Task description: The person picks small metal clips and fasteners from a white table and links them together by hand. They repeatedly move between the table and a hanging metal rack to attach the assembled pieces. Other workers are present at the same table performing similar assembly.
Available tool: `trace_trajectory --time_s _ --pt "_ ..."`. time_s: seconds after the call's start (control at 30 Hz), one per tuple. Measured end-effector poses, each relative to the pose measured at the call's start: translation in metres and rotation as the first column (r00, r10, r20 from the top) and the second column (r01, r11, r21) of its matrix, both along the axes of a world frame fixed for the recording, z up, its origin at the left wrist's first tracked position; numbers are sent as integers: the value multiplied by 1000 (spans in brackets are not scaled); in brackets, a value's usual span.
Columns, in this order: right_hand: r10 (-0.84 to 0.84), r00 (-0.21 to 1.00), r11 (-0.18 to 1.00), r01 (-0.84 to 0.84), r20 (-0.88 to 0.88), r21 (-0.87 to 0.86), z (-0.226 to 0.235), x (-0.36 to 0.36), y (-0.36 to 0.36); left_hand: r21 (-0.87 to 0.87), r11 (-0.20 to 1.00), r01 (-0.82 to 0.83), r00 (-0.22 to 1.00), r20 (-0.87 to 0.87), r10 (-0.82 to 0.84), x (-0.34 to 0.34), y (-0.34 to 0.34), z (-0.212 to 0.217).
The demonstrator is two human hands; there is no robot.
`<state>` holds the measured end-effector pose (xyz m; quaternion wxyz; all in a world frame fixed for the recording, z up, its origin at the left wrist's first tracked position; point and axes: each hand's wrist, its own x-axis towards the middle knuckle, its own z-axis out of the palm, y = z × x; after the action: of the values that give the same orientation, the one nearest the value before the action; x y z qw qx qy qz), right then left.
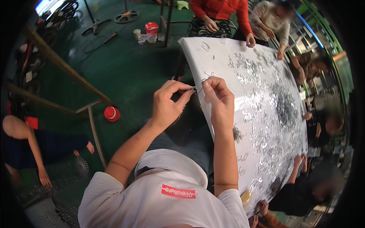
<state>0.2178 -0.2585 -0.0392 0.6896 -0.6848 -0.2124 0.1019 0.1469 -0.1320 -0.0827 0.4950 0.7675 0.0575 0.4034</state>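
Observation:
My left hand (167, 100) pinches a small dark metal piece (195, 90) between thumb and forefinger, beside the near left edge of the white-covered table. Close by, the fingertips of my right hand (219, 99) are closed on a thin bent metal wire (200, 91) that meets the small piece. Below my left hand a thin beaded or chain-like strand hangs down; where it is fastened cannot be made out. Many small shiny metal pieces (262, 125) lie scattered across the white table cover (205, 57), in loose spreads and denser dark heaps.
Several people stand or sit around the table's far and right sides, a red sleeve (245, 17) among them. To my left are a wooden frame (72, 68), a red lidded container (111, 113) and a seated person (42, 136). A red box (151, 27) and clear cups stand farther off.

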Motion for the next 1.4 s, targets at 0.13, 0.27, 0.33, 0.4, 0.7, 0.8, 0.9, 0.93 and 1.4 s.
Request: trace_trajectory --time_s 0.13,0.27,0.33,0.4,0.7,0.8,0.9,0.93,1.4 --pt "20 999 999 -21 47 31 -1 11 32 -1 995 -105 993 61 105 2 14 2" --pt "52 998 994 -55 36 96 2 14 62 45 975 -217 972 108 211 5 31 3" --pt "49 997 997 -52 55 49 4 16 77 76 956 -284 954 119 274 6 41 4" --pt "51 995 999 -50 84 -11 5 21 93 82 942 -327 941 125 315 8 52 5" --pt "274 962 956 -272 1 108 -2 47 166 146 843 -518 855 92 510 19 110 4" --pt "428 889 900 -402 -161 168 10 42 189 171 801 -574 819 106 564 14 133 12" --pt "535 839 827 -499 -94 258 20 28 219 161 749 -642 766 113 633 1 148 23" --pt "556 823 811 -507 -116 291 24 23 229 157 730 -666 746 115 656 -5 154 27" --pt "899 431 430 -833 -77 348 98 -75 370 271 371 -888 410 100 907 -137 227 111"
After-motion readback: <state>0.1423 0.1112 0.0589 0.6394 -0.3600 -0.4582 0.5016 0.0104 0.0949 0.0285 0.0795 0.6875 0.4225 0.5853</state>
